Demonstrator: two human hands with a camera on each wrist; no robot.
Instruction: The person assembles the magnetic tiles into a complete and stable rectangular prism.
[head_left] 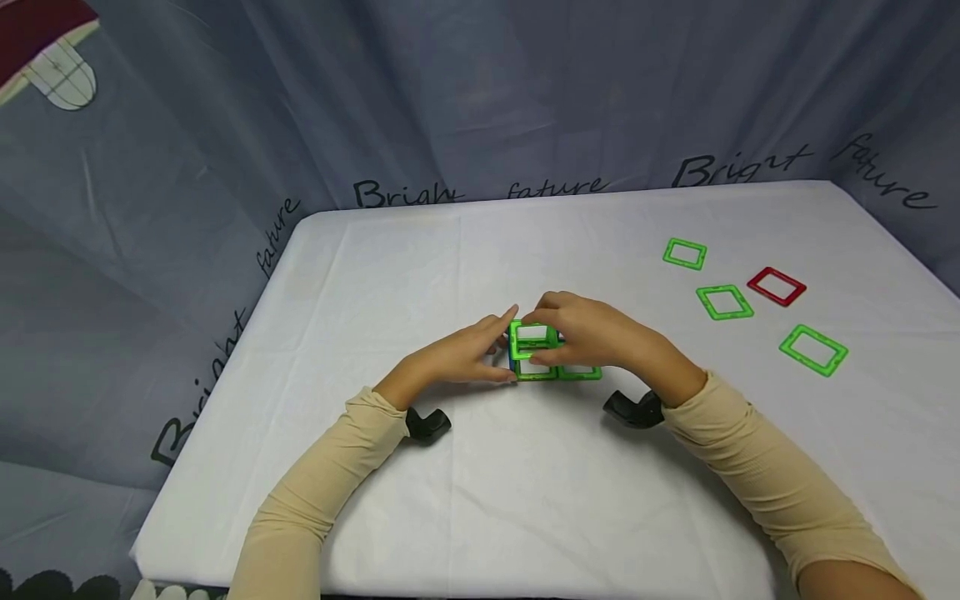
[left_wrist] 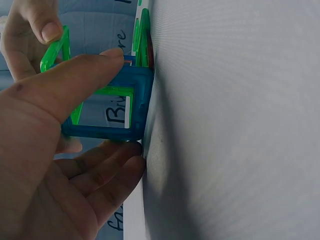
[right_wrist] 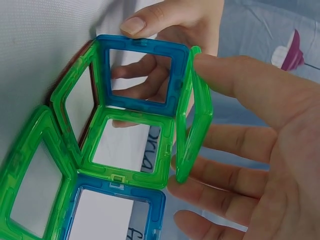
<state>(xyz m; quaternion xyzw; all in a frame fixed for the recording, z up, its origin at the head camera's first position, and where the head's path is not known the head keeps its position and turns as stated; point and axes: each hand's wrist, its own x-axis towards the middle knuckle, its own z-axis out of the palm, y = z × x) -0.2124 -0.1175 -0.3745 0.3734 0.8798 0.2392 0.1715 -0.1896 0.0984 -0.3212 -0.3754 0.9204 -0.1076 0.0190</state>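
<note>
A small box-like build of square magnetic tiles stands mid-table. My left hand (head_left: 457, 350) grips its left wall, a blue magnetic tile (right_wrist: 178, 75), with the thumb on the near edge and fingers round the far side. Between thumb and fingers my right hand (head_left: 600, 333) holds a green magnetic tile (right_wrist: 202, 115), tilted along the top of the build. In the right wrist view, a standing green tile (right_wrist: 162, 165) forms the back wall, with another blue tile (right_wrist: 158, 205) beside it. Green tiles (right_wrist: 10, 200) lie flat at the bottom, one with a dark red edge along it.
Loose on the right of the white table (head_left: 465, 500) lie a red tile (head_left: 786, 278) and several green tiles (head_left: 825, 338). Black wrist devices (head_left: 633, 411) sit below both wrists. A grey curtain (head_left: 487, 92) with lettering hangs behind the table.
</note>
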